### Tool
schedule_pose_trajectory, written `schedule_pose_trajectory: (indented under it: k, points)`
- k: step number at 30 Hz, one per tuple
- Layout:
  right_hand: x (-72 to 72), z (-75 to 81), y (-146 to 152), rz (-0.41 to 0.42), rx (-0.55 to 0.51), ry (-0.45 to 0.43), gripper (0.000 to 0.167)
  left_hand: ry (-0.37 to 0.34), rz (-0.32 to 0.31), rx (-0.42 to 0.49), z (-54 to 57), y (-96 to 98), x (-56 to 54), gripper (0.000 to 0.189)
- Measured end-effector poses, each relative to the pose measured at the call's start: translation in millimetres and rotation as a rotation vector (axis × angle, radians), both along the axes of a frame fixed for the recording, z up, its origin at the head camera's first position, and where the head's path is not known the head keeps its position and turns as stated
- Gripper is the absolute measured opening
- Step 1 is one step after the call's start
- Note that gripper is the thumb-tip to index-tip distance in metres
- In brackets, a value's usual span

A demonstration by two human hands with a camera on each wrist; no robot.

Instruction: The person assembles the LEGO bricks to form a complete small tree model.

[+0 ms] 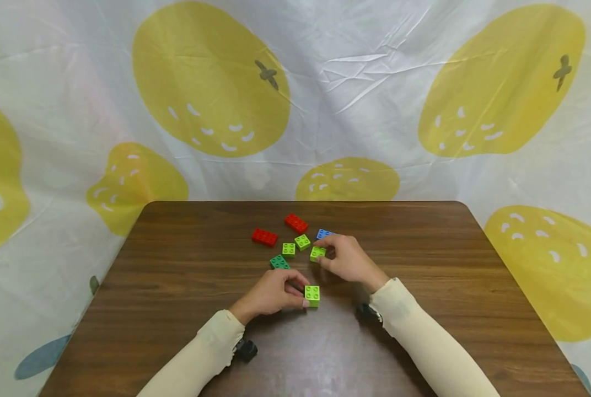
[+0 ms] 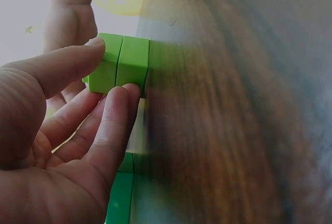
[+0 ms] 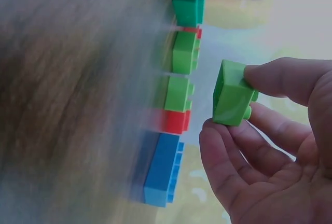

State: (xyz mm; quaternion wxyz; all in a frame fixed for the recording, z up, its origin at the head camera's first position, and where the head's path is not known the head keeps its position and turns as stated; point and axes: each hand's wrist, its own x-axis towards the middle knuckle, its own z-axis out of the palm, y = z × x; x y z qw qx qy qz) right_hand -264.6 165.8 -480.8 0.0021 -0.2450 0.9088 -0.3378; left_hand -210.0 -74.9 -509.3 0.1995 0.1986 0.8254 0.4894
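Two stacked lime-green toy building bricks [image 1: 312, 296] stand near the middle of the table, pinched between the thumb and fingers of my left hand [image 1: 270, 293]. The left wrist view shows the seam between the stacked bricks [image 2: 123, 63]. Farther back, my right hand [image 1: 352, 260] pinches a single lime-green brick [image 1: 317, 253]. In the right wrist view this brick [image 3: 232, 94] is off the table, its studs facing the palm side. A blue brick [image 1: 323, 234] lies just beyond the right hand, partly hidden by it.
Two more lime-green bricks [image 1: 288, 250] lie left of the right hand. A dark green brick [image 1: 279, 262] sits beyond the left hand. Two red bricks [image 1: 264, 237] are farther back on the brown table [image 1: 176, 264]. Behind hangs a fruit-print cloth [image 1: 355, 127].
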Motion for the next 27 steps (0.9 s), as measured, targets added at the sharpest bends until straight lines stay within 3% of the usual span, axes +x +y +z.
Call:
schedule_pose_trajectory:
  k: [18, 27]
  points:
    - [32.0, 21.0, -2, 0.095, -0.061, 0.044, 0.036, -0.001, 0.0, -0.01, 0.6, -0.5, -0.3, 0.034]
    - [44.4, 22.1, -1, 0.146, -0.076, 0.067, 0.033, 0.002, 0.0, -0.021, -1.0, -0.2, -1.1, 0.033]
